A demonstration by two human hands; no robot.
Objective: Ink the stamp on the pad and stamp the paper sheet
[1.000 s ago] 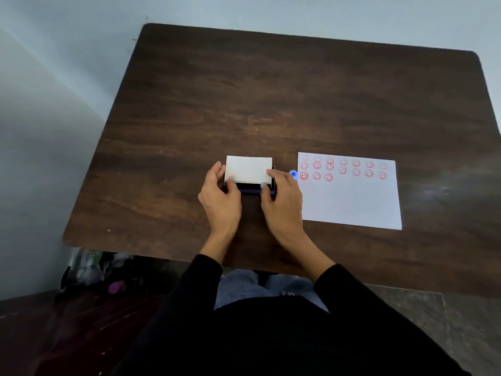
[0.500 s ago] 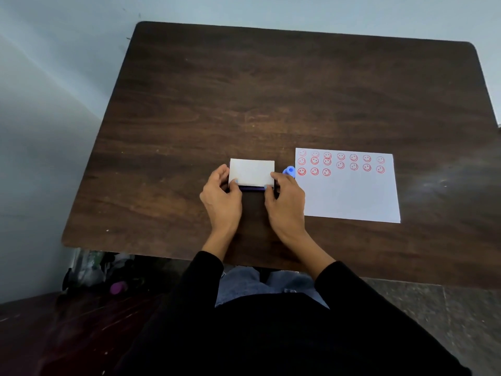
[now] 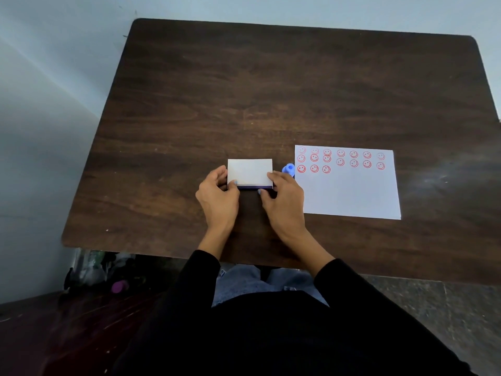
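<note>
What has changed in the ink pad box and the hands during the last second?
The white lid of the ink pad box has come down; less of the dark base shows beneath it now. Left hand and right hand keep holding its sides. The blue stamp, paper sheet and table stayed put.

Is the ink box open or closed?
Nearly closed. The white lid lies almost flat over the ink box, with only its dark front edge showing.

I see bare surface [image 3: 271,90] across the upper frame. Centre: ink pad [image 3: 250,173] and stamp [image 3: 288,169] crowd the paper sheet [image 3: 349,191] left edge.
</note>
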